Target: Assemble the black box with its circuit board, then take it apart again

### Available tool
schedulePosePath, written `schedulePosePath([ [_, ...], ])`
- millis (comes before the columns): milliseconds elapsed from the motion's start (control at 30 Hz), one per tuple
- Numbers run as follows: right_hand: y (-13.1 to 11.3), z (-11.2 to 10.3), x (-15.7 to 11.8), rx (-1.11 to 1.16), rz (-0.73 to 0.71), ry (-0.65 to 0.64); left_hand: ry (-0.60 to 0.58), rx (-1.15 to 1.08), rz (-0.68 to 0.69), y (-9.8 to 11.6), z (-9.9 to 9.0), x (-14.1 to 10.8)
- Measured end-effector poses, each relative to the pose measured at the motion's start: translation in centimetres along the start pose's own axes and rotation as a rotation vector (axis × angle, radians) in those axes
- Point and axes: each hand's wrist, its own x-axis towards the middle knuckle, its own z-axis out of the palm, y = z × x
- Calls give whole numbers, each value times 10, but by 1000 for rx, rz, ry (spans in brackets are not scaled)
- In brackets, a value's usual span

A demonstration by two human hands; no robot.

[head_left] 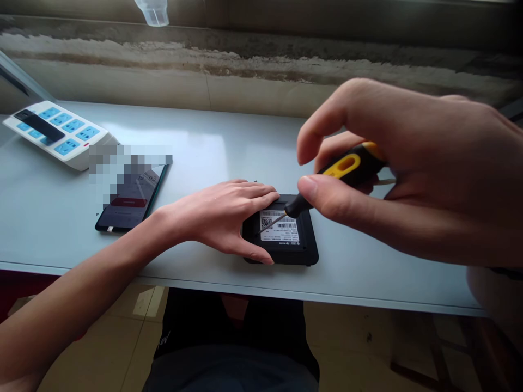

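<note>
A small black electronic box point(311, 239) with a white printed label lies flat on the white table, near its front edge. My left hand point(229, 212) rests on the box's left side, thumb and fingers spread along its near and far edges. In my right hand point(392, 179) is a screwdriver point(343, 166) with a black and yellow handle. It slants down to the left, and its thin shaft crosses the label. The tip is at the box's left part, close to my left hand; whether it sits in a screw I cannot tell. My right index finger is lifted off the handle.
Left of the box lies a phone point(126, 209) with its screen lit, partly blurred out. Behind it stands a white power strip point(77, 158) with blue sockets and a dark object point(40, 125) on top. A translucent plastic piece point(155, 12) shows at the top, before the wall.
</note>
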Motion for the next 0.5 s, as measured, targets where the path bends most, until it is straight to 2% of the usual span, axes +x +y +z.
schedulePosePath([
  [267,-1,1,-3,-45,40,90,1,-11,5,-1,1,0],
  [500,-5,1,4,88,-38,-29,21,-37,25,-2,2,0],
])
